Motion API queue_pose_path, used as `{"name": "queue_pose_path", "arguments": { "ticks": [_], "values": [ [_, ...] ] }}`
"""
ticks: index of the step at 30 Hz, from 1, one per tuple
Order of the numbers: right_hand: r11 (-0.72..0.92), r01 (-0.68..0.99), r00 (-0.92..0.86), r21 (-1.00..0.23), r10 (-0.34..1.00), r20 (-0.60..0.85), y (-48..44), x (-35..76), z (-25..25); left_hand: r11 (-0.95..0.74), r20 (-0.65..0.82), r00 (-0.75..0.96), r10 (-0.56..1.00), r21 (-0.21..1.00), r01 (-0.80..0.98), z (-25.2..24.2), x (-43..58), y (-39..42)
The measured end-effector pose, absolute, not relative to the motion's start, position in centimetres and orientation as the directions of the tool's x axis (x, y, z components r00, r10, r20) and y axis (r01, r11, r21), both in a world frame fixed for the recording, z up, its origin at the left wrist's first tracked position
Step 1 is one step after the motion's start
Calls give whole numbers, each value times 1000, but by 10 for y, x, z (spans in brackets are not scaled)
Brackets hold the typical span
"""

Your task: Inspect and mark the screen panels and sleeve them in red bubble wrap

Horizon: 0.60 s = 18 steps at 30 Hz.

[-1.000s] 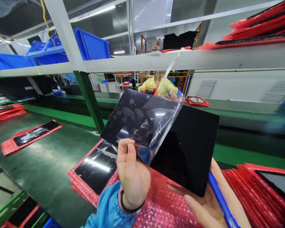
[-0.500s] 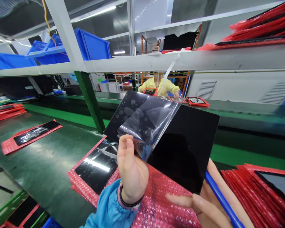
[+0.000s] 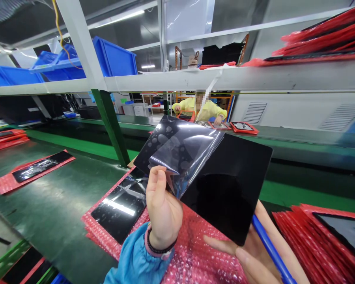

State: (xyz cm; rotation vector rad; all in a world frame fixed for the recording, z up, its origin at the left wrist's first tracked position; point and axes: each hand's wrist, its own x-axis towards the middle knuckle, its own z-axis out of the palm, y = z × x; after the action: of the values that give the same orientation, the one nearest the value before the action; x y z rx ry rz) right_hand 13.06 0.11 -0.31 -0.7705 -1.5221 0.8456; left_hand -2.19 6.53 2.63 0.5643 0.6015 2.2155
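Observation:
A black glass screen panel [image 3: 230, 181] is held up tilted at the centre, over a pink bubble-wrap sheet. Its clear protective film [image 3: 182, 152] is folded back over the left half, where bubbles show; the right half is bare. My left hand [image 3: 164, 205] pinches the film's corner between thumb and fingers. At the panel's lower right corner, my right hand [image 3: 254, 252] grips the edge, its fingers partly hidden behind the glass. A blue pen-like stick [image 3: 270, 246] also lies in that hand.
Left of my hands, another film-covered screen [image 3: 120, 207] rests on bubble-wrap sleeves. A stack of red sleeves [image 3: 322, 244] stands at the right. A green post [image 3: 111, 126] rises beyond the bench. Across it, a person in yellow [image 3: 205, 110] handles red-framed pieces.
The view has shifted slightly. My left hand keeps its pinch on the film, which is folded back almost as before. The panel tilts a little differently in my right hand.

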Motion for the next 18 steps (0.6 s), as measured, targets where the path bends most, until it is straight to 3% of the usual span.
{"name": "queue_pose_path", "arguments": {
  "ticks": [3, 9, 18],
  "values": [
    [426, 1, -90, -905, 901, 424, 0, 130, 1, -597, 216, -594, 775, 562, -573, 27, -27, 70],
    [320, 19, 132, -947, 938, 320, 0, 128, 18, -559, 171, -607, 776, 630, -538, 34, -48, 86],
    [231, 235, 166, -944, 947, 274, -6, 156, 11, -526, 183, -563, 806, 658, -539, 34, -64, 107]
  ]
}}
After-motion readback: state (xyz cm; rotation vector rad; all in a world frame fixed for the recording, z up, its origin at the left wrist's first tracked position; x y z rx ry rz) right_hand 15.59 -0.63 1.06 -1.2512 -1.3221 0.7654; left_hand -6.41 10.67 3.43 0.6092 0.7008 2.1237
